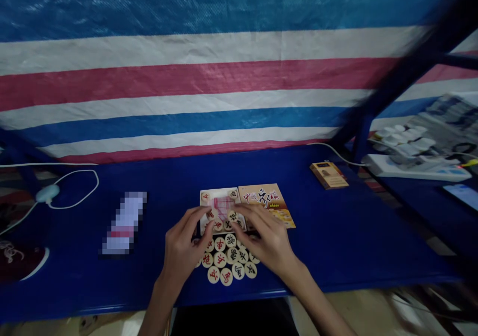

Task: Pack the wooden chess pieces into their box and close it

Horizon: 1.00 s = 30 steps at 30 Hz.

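Both hands are over an open white box (203,195) on the blue table. My left hand (186,235) pinches a round xiangqi piece (211,215) with a red character between thumb and fingers. Between the thumb and fingers of my right hand (267,236) is another xiangqi piece (232,216), with a dark character. Further pieces lie inside the box, some in its far corners, over a pink-lined sheet (223,204). Several loose pieces (226,277) with red or black characters lie in rows in front of the box; my hands hide some. The printed box lid (282,209) adjoins the right side.
A phone (125,221) with a blurred screen and a white cable (74,206) lie left. At the right are a small tan box (329,175) and a power strip (414,168). Striped sheeting (209,82) hangs behind the table (336,246). A shoe (22,261) shows far left.
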Available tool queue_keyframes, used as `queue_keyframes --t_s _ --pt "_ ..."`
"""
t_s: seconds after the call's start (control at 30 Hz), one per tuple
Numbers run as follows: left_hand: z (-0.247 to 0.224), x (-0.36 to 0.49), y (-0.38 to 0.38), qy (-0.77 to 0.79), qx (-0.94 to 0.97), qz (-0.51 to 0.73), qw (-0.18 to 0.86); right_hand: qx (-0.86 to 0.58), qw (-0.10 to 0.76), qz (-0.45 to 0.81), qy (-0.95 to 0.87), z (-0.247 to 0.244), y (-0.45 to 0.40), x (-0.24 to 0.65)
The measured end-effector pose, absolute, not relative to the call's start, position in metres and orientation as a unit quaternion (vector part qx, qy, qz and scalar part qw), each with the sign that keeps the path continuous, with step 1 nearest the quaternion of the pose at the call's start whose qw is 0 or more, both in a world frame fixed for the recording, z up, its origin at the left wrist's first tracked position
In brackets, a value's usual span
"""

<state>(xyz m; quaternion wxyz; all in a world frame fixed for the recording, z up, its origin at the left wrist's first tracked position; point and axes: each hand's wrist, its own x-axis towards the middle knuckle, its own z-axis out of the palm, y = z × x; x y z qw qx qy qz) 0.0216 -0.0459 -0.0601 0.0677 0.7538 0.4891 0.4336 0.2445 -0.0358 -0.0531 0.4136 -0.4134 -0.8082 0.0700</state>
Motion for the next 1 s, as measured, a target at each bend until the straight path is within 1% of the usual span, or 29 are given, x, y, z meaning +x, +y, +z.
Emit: queue_keyframes --t_s 0.13,0.43,0.63,1.0 --pt "-0.067 0.026 -0.061 0.472 0.757 0.446 0.075 -0.396 0.432 0.04 -0.809 -0.064 -0.056 0.242" --pt "-0.068 0.024 -0.068 0.453 0.76 0.451 0.115 -0.379 0.462 0.082 -0.797 -0.068 -0.061 0.238" --pt "-0.066 0.023 -0.068 0.441 0.757 0.462 0.139 -0.394 0.45 0.12 -0.792 -0.068 -0.062 0.239" --pt "-0.065 0.022 -0.07 0.431 0.748 0.477 0.166 -0.4 0.455 0.132 -0.785 -0.074 -0.065 0.24"
